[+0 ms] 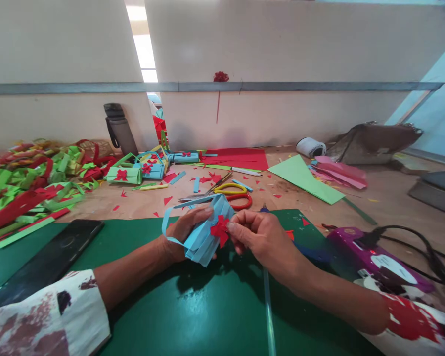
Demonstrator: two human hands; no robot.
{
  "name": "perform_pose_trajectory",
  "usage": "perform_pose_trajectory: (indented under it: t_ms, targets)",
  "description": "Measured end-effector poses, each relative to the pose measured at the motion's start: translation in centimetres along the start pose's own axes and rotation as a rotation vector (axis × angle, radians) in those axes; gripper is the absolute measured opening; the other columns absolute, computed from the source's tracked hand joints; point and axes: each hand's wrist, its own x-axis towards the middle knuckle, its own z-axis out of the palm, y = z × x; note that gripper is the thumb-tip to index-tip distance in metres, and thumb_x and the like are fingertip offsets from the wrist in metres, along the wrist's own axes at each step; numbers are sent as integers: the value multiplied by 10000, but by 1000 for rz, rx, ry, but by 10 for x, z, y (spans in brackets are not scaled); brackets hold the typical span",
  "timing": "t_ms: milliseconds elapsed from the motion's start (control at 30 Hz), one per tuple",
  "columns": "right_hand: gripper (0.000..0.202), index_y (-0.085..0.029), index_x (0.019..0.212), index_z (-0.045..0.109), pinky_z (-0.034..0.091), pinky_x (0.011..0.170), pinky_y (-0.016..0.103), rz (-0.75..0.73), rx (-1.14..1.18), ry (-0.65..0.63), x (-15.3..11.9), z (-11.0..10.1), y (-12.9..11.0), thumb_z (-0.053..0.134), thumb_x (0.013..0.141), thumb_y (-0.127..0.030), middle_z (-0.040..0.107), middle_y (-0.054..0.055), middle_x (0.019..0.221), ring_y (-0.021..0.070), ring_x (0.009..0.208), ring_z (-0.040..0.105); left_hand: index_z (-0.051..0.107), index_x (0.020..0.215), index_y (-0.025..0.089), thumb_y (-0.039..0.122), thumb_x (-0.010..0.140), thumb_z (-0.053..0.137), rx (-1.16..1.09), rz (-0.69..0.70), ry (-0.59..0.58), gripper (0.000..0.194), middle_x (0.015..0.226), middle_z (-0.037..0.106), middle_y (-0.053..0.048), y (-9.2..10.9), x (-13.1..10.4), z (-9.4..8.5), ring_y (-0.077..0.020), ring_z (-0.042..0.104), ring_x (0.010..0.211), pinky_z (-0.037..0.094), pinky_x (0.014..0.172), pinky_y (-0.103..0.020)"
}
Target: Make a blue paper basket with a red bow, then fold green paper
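Patterned cloth sleeves [48, 316], two of them, lie nearest, at eight and four o'clock from a small blue paper basket [200, 244], which sits at the dial's centre above a smooth, glossy green mat [170, 316]. Its thin paper handle loops toward ten. The left hand [185, 230] is curled around the folded basket, thumb on top; the right hand [259, 230] pinches the edge of one red paper flower [220, 229] against its side. One flat black phone [59, 252] lies at nine, one translucent stick [268, 306] at four, one glossy purple plastic power unit [378, 259] at three. Near one o'clock stand two scissor loops, a yellow handle [230, 188] and a red handle [241, 201], with one flat red sheet [241, 158] beyond. One pointed pale-green sheet [304, 178] lies at two. Between ten and twelve, three small paper pieces [124, 175] bear red flowers; near ten, curled paper strips [29, 183] heap up, too tangled to count.
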Motion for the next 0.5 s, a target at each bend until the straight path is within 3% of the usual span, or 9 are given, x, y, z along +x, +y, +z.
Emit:
perform_pose_trajectory:
  t_ms: [167, 500]
  targets:
    - [171, -167, 637, 530, 350, 438, 197, -94, -79, 28, -2, 4, 3, 554, 789, -242, 541, -37, 539, 64, 444, 455, 543, 1135, 130, 428, 760, 636, 42, 90, 32, 488, 675, 659, -44, -1, -3, 9, -185, 623, 493, 519, 410, -268]
    - [148, -169, 647, 543, 365, 418, 191, -187, -150, 102, -1, 7, 7, 544, 787, -216, 568, -27, 537, 71, 447, 464, 545, 1133, 145, 398, 764, 648, 83, 129, -6, 459, 687, 646, -27, 4, -7, 22, -169, 616, 503, 526, 437, -265]
